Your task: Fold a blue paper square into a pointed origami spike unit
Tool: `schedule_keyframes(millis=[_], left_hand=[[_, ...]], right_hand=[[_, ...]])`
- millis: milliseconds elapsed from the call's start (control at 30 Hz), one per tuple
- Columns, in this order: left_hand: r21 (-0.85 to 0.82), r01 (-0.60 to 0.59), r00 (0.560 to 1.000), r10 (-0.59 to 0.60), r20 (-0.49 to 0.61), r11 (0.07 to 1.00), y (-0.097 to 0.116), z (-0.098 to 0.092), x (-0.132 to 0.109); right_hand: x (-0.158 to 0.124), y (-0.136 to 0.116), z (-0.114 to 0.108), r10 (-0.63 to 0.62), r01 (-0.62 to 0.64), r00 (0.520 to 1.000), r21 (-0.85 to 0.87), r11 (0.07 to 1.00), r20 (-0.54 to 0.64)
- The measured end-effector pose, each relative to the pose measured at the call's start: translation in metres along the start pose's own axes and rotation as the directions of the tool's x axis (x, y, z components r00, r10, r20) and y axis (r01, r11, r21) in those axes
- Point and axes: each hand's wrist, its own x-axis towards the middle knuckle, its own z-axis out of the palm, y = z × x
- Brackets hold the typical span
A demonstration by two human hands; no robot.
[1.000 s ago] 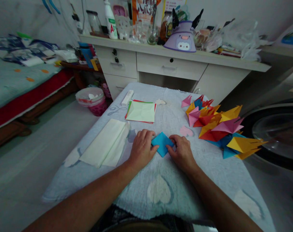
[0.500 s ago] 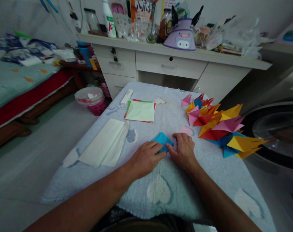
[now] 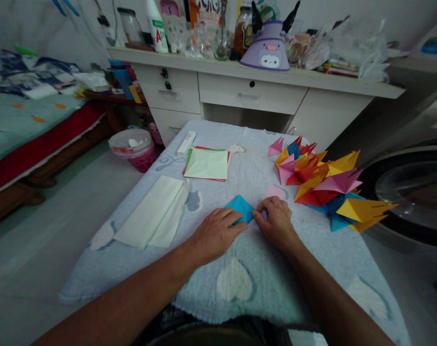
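Note:
A small folded square of blue origami paper lies on the cloth-covered table with one corner pointing away from me. My left hand grips its left side, thumb and fingers closed over the paper and hiding that corner. At the right corner, my right hand pinches the paper between thumb and curled forefinger. Beyond my hands is a stack of square paper, pale green on top with red and green edges below. To the right sits a cluster of folded paper cranes in yellow, red, pink and blue.
A folded pale cloth or tissue lies left of my hands. Near the far edge are a white narrow box and a crumpled scrap. A drawer desk stands behind, a pink bin at left, a round-doored machine at right.
My right thumb has shifted from the paper's lower right edge to its right corner, and the forefinger has curled in to meet it. My left hand stays on the paper.

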Motion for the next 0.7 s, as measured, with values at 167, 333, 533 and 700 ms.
schedule_keyframes(millis=[167,333,533,700], left_hand=[[-0.009,-0.009,1.0,0.009,0.005,1.0,-0.0001,0.0003,-0.0005],[-0.012,-0.019,1.0,0.019,-0.005,1.0,-0.0003,0.0001,-0.0002],[0.0,-0.04,0.998,0.04,-0.054,0.999,-0.0031,0.0051,-0.0016],[-0.001,-0.065,0.994,0.065,-0.091,0.998,-0.0053,0.0074,-0.0044]], right_hand=[[0.0037,0.0015,0.0003,-0.005,0.004,1.0,0.062,0.998,0.02],[0.0049,0.0002,0.0009,-0.003,0.002,1.0,0.08,0.997,0.014],[0.0052,-0.0007,0.0021,-0.011,0.011,1.0,0.036,0.999,0.004],[0.0031,0.0002,0.005,-0.029,0.029,1.0,-0.02,0.999,0.0]])
